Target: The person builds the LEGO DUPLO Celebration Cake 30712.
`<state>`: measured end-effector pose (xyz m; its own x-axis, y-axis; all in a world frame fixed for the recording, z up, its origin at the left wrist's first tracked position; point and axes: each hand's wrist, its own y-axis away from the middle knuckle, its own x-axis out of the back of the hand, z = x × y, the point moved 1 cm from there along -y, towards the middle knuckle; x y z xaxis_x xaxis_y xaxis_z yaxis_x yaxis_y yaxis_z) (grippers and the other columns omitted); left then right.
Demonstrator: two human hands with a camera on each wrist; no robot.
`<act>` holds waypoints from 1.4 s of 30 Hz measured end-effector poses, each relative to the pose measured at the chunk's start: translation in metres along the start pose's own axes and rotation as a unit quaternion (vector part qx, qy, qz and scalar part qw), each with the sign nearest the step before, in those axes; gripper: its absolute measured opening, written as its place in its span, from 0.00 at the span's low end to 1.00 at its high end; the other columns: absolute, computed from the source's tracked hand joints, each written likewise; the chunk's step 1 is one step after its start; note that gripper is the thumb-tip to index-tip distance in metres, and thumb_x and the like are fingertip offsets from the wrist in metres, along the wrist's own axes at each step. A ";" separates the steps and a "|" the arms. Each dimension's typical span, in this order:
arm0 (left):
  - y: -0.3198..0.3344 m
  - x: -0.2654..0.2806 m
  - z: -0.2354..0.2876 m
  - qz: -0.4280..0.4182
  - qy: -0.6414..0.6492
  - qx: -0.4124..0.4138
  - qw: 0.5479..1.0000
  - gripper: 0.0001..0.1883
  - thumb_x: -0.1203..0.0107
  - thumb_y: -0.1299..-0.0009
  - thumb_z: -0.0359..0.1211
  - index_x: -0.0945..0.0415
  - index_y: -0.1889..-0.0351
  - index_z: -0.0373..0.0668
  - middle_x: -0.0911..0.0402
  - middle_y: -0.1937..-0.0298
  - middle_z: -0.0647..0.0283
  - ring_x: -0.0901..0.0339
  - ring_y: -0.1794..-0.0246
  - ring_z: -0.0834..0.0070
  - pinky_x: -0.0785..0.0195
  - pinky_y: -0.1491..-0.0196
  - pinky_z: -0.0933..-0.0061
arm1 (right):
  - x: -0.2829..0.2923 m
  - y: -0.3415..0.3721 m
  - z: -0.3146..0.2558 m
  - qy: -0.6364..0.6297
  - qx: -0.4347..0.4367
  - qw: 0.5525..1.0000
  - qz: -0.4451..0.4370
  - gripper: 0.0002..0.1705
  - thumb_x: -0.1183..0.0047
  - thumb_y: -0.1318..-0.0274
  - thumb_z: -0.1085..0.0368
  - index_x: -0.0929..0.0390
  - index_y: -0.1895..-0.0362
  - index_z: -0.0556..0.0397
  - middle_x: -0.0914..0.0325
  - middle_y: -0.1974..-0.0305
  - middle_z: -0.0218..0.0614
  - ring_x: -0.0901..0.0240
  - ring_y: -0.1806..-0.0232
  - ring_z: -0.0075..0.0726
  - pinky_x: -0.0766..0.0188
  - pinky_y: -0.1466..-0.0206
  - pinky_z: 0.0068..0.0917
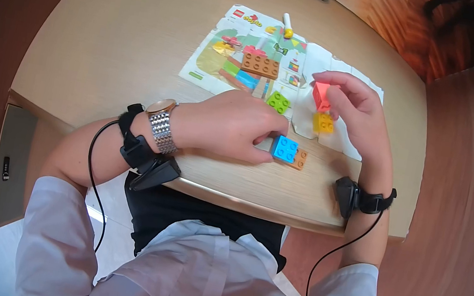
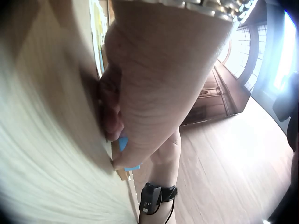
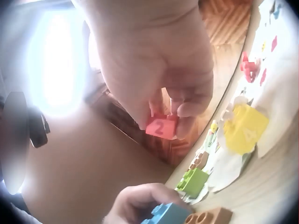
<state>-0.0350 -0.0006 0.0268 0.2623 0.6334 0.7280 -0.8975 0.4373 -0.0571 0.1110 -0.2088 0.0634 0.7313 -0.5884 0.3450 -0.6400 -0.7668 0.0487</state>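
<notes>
Red brick (image 3: 161, 127): pinched between the thumb and fingers of the right hand (image 1: 355, 105), raised above the table (image 1: 125, 27); numeral "2" on one face.
Blue brick (image 1: 285, 149): gripped at its near side by the curled fingers and thumb of the left hand (image 1: 232, 123).
Orange brick (image 1: 300, 160): directly under the blue brick, studs exposed at one end.
Yellow brick (image 1: 323, 123): near the right hand, on the creased white part of the paper sheet (image 1: 204, 66); numeral "4" on one face.
Green brick (image 1: 278, 102): at the lower edge of the sheet, beyond the left hand.
Brown brick (image 1: 260, 65): flat on the printed area, farther out than the green brick.
Sheet markings: LEGO logo and "duplo" in the upper left corner — other print too small to read.
Tube (image 1: 287, 26): white with a yellow end, at the sheet's far edge.
View differences: both numerals are legible only in the right wrist view — the logo only in the head view. The left wrist view shows the thumb against the blue brick.
</notes>
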 end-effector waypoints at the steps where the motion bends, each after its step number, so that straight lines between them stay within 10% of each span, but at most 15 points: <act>1: 0.000 0.001 0.001 -0.006 0.001 0.012 1.000 0.16 0.34 0.33 0.40 0.16 0.51 0.43 0.20 0.72 0.64 0.18 0.69 0.64 0.28 0.64 0.60 | 0.003 0.005 0.002 -0.044 -0.010 0.999 -0.013 0.20 0.36 0.27 0.60 0.16 0.38 0.54 0.15 0.48 0.29 0.22 0.55 0.19 0.24 0.52 0.22; 12: -0.002 -0.002 0.002 -0.003 -0.008 0.030 1.000 0.17 0.30 0.34 0.41 0.16 0.52 0.43 0.21 0.73 0.66 0.20 0.74 0.67 0.29 0.68 0.64 | -0.011 0.033 -0.013 -0.057 0.074 0.995 0.026 0.23 0.33 0.36 0.68 0.16 0.37 0.55 0.14 0.51 0.27 0.22 0.55 0.23 0.22 0.49 0.25; 18: -0.003 -0.001 0.001 -0.012 -0.016 0.033 0.999 0.16 0.29 0.36 0.40 0.17 0.56 0.42 0.20 0.73 0.66 0.20 0.74 0.68 0.30 0.69 0.65 | -0.031 0.050 -0.021 0.248 0.139 0.955 -0.085 0.19 0.33 0.48 0.68 0.12 0.49 0.54 0.13 0.55 0.46 0.17 0.53 0.56 0.20 0.48 0.43; 31: -0.004 -0.003 -0.001 -0.004 0.005 0.057 0.998 0.16 0.28 0.37 0.40 0.17 0.57 0.42 0.21 0.75 0.67 0.22 0.77 0.70 0.31 0.70 0.67 | -0.037 0.047 -0.020 0.282 0.113 0.950 -0.076 0.17 0.27 0.52 0.62 0.12 0.58 0.55 0.14 0.64 0.46 0.18 0.61 0.55 0.21 0.55 0.45; 35: -0.004 -0.004 0.000 -0.001 0.003 0.053 0.999 0.17 0.28 0.36 0.41 0.16 0.54 0.42 0.22 0.74 0.67 0.22 0.76 0.71 0.30 0.70 0.68 | -0.020 0.038 -0.003 0.160 0.055 0.978 -0.123 0.23 0.23 0.51 0.58 0.09 0.52 0.56 0.13 0.65 0.44 0.18 0.67 0.43 0.22 0.58 0.33; 42: -0.002 -0.004 0.001 0.003 -0.006 0.037 0.999 0.19 0.29 0.35 0.41 0.16 0.50 0.42 0.21 0.72 0.65 0.21 0.74 0.69 0.29 0.68 0.66 | -0.012 0.027 0.000 0.150 0.073 0.985 0.042 0.15 0.30 0.37 0.61 0.09 0.52 0.58 0.11 0.63 0.38 0.22 0.67 0.26 0.24 0.60 0.26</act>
<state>-0.0351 -0.0050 0.0248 0.2518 0.6278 0.7365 -0.9234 0.3837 -0.0113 0.0848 -0.2219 0.0606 0.5611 -0.5653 0.6046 -0.6375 -0.7610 -0.1199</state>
